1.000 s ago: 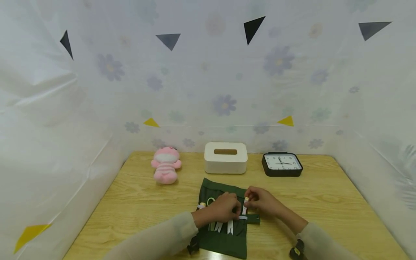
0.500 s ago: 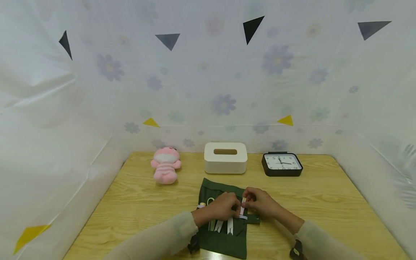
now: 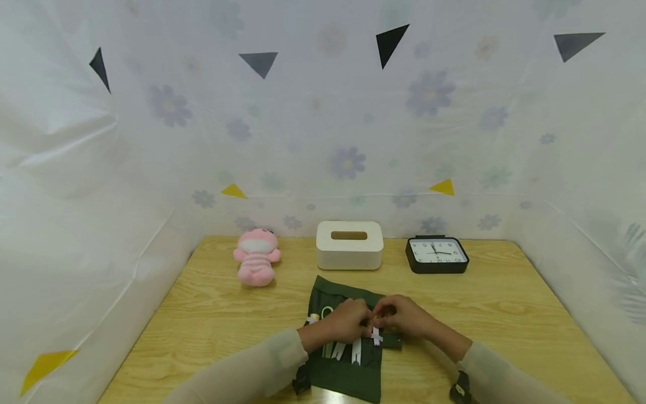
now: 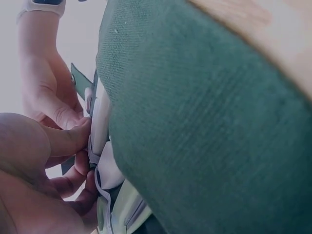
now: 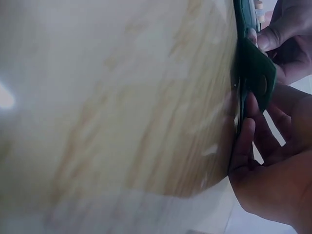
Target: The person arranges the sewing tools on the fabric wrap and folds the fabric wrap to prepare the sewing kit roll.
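A dark green fabric tool roll (image 3: 348,381) lies unrolled in front of me, with several tools tucked under a pale elastic band. My left hand (image 3: 345,322) is over its middle; in the left wrist view my left hand's fingers (image 4: 70,139) pinch the elastic band (image 4: 100,178). My right hand (image 3: 404,317) pinches the upper end of a slim white stick (image 3: 375,335), whose lower part now passes under a loop of the band near the roll's right edge. In the right wrist view, my right hand (image 5: 280,151) is beside the green snap flap (image 5: 258,73); the stick is hidden there.
Green-handled scissors (image 3: 327,310) and white-ended tools (image 3: 356,352) sit in the roll. Behind it stand a pink plush toy (image 3: 256,258), a white tissue box (image 3: 349,258) and a black-framed clock (image 3: 437,255) on the wooden table (image 3: 212,325).
My right hand has moved left and slightly down, sliding the white stick from the roll's right edge down through the elastic loop. My left hand has stayed nearly in place.
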### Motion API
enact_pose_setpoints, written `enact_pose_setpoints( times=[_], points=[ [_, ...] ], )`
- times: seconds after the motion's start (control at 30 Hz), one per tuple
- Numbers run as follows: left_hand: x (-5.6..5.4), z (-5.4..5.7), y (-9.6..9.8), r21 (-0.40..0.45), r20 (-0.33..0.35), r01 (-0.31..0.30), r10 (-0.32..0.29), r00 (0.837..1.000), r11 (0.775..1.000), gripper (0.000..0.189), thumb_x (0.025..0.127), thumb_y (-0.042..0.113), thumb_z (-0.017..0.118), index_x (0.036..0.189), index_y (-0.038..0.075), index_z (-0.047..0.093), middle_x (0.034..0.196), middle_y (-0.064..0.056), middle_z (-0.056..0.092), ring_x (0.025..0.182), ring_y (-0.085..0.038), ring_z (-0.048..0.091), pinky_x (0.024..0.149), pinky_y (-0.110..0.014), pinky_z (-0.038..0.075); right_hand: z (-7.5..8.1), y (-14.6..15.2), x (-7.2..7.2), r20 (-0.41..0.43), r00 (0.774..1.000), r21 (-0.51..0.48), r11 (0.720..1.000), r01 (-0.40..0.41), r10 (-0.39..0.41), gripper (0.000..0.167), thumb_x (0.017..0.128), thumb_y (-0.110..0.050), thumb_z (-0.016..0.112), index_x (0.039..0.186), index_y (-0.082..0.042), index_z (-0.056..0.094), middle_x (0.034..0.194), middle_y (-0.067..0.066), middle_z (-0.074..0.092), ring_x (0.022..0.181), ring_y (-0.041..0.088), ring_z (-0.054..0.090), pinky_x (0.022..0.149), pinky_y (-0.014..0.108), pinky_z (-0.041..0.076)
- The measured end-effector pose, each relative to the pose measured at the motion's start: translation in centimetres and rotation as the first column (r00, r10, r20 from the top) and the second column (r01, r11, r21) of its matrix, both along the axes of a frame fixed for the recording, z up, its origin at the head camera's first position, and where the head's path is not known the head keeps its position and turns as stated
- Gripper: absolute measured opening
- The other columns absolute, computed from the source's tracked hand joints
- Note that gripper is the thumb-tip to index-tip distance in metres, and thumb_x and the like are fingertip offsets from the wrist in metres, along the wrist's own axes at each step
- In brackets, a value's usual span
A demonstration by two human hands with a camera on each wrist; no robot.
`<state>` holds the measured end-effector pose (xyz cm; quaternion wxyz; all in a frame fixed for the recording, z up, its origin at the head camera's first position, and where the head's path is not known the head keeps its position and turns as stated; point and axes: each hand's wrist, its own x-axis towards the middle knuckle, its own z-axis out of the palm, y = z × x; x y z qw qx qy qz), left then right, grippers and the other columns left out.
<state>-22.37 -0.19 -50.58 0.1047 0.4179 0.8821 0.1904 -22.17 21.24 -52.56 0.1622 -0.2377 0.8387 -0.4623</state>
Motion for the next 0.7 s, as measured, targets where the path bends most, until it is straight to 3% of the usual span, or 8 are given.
enact_pose_setpoints(
  times=[0.2,0.37,0.7],
  points=[
    [0.03,-0.05,0.07,-0.010,-0.006,-0.018,0.018,1.000,1.000,0.025,0.095,0.017,0.077,0.071,0.020,0.069,0.067,0.014,0.057,0.057,-0.002,0.048,0.057,-0.016,0.039,0.15,-0.18,0.46,-0.026,0.999,0.004,0.999,-0.040,0.040,0.008,0.095,-0.014,0.075,0.101,-0.010,0.077,0.091,0.003,0.070,0.074,0.010,0.058,0.065,0.026,0.049],
    [0.17,0.03,0.10,-0.007,-0.008,-0.019,0.019,1.000,1.000,0.026,0.096,0.017,0.075,0.070,0.020,0.071,0.066,0.014,0.057,0.055,-0.002,0.048,0.055,-0.016,0.039,-0.09,-0.25,0.59,0.006,1.000,-0.014,1.000,-0.026,0.026,0.007,0.095,-0.011,0.075,0.099,-0.006,0.076,0.090,0.003,0.073,0.077,0.010,0.064,0.069,0.026,0.052],
    [0.44,0.27,0.14,-0.030,-0.034,-0.032,0.031,0.999,0.999,0.025,0.094,0.020,0.077,0.070,0.020,0.073,0.070,0.014,0.059,0.059,-0.001,0.048,0.058,-0.017,0.040,-0.09,-0.29,0.67,0.026,1.000,0.011,1.000,-0.015,0.015,0.006,0.094,-0.013,0.076,0.095,-0.007,0.076,0.088,0.002,0.073,0.076,0.011,0.064,0.068,0.026,0.052]
  ],
)
